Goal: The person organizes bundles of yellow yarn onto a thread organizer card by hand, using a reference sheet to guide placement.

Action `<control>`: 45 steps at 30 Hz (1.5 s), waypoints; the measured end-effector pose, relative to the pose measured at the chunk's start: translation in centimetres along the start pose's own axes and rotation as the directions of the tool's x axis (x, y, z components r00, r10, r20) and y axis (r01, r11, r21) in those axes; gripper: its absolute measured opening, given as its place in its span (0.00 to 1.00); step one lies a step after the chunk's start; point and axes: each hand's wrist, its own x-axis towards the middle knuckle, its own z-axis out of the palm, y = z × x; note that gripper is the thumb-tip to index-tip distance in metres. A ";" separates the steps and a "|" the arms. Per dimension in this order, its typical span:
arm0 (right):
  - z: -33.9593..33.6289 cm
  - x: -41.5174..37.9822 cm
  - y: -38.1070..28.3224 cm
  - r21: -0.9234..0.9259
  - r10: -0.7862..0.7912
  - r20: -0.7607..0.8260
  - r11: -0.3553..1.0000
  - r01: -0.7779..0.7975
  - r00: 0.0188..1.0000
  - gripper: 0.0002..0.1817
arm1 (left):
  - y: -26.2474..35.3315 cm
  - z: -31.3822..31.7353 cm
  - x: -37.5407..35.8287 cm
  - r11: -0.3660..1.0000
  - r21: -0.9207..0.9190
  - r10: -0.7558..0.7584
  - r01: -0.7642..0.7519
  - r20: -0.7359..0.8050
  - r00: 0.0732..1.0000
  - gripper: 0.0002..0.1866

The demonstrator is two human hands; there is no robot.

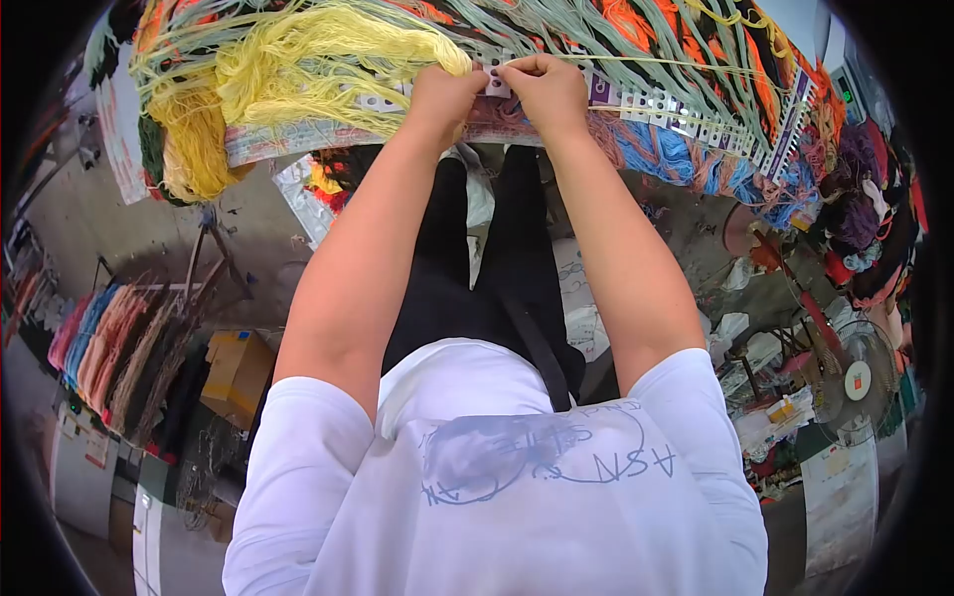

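Note:
A thick bundle of pale yellow yarn [318,55] lies across the left of the work table and runs up to my left hand [442,99]. That hand is closed, with the end of the yarn at its fingers. Thumb and forefinger of my right hand [550,94] are pinched together at a white card with punched holes [496,79]. The card lies between the two hands. A thin pale yellow strand [676,66] stretches to the right from behind the right hand. What the right fingertips hold is too small to make out.
Grey-green yarn [556,20] and orange yarn [631,30] cover the table's far side. More punched cards [686,119] line the front edge at right, above blue yarn [661,154]. Coloured skeins [119,343] hang at left near a cardboard box [237,377]. A fan [857,380] stands at right.

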 end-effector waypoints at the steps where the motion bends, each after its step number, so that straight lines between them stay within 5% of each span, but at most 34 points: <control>1: 0.1 -0.2 -0.3 -0.022 0.013 -0.014 1.000 -0.013 1.000 0.09 | -0.1 -0.5 0.4 0.998 -0.031 -0.058 0.060 0.055 0.997 0.07; 6: 0.1 -1.6 -0.8 -0.153 -0.101 -0.062 0.984 0.091 0.993 0.08 | 0.8 -0.4 -0.4 0.998 -0.017 -0.051 0.054 0.133 0.990 0.08; 8: 0.1 -2.4 -0.5 -0.067 -0.399 -0.068 0.916 0.395 0.914 0.08 | 0.2 -0.5 0.2 0.998 -0.012 -0.055 0.056 0.123 0.991 0.09; 13: -1.2 -2.5 -0.1 0.046 -0.408 -0.019 0.912 0.408 0.913 0.09 | 0.0 -0.1 0.3 0.998 0.063 -0.023 0.019 0.053 0.998 0.10; 17: -3.0 -1.6 -0.9 -0.232 -0.431 0.039 0.874 0.427 0.902 0.13 | 0.8 -2.3 -0.7 0.991 -0.136 0.004 -0.011 -0.055 0.998 0.11; 20: -3.4 -1.1 -0.8 -0.538 -0.519 0.092 0.692 0.481 0.850 0.07 | 2.1 -5.9 -2.2 0.771 -0.579 -0.200 0.264 0.173 0.964 0.14; 23: -3.6 -0.6 -1.0 -0.588 -0.594 0.103 0.610 0.530 0.798 0.07 | 2.6 -7.6 -3.0 0.631 -0.665 -0.002 0.400 0.514 0.858 0.10; 26: -3.9 -0.8 -1.2 -0.546 -0.753 0.069 0.521 0.656 0.655 0.07 | 2.1 -6.8 -2.5 0.664 -0.640 0.065 0.386 0.564 0.823 0.10; 29: -4.1 -1.3 -1.6 -0.510 -0.758 0.046 0.542 0.668 0.651 0.04 | 3.0 -6.1 -2.8 0.780 -0.569 0.041 0.259 0.460 0.887 0.08; 32: -4.0 -1.1 -1.5 -0.513 -0.700 0.120 0.563 0.648 0.704 0.04 | 3.3 -7.3 -3.1 0.729 -0.643 0.114 0.234 0.451 0.885 0.08; 36: -3.4 -0.8 -1.6 -0.511 -0.689 0.114 0.577 0.637 0.715 0.04 | 2.7 -8.3 -2.9 0.593 -0.710 0.264 0.380 0.618 0.741 0.10; 37: -3.4 -0.8 -1.7 -0.504 -0.693 0.111 0.579 0.641 0.712 0.04 | 2.5 -8.0 -2.9 0.626 -0.688 0.168 0.366 0.577 0.799 0.13; 39: -3.7 -0.8 -2.1 -0.506 -0.695 0.111 0.576 0.642 0.710 0.04 | 1.7 -7.0 -1.8 0.602 -0.643 0.237 0.474 0.710 0.663 0.19; 42: -4.4 -1.8 -3.8 -0.371 -0.644 0.128 0.674 0.638 0.754 0.04 | 3.8 -3.1 -2.4 0.939 -0.256 -0.036 0.232 0.596 0.802 0.23; 45: -4.1 -2.1 -4.0 -0.278 -0.607 0.112 0.741 0.611 0.787 0.06 | 2.3 -0.8 -0.9 0.998 0.065 -0.047 0.022 0.403 0.914 0.11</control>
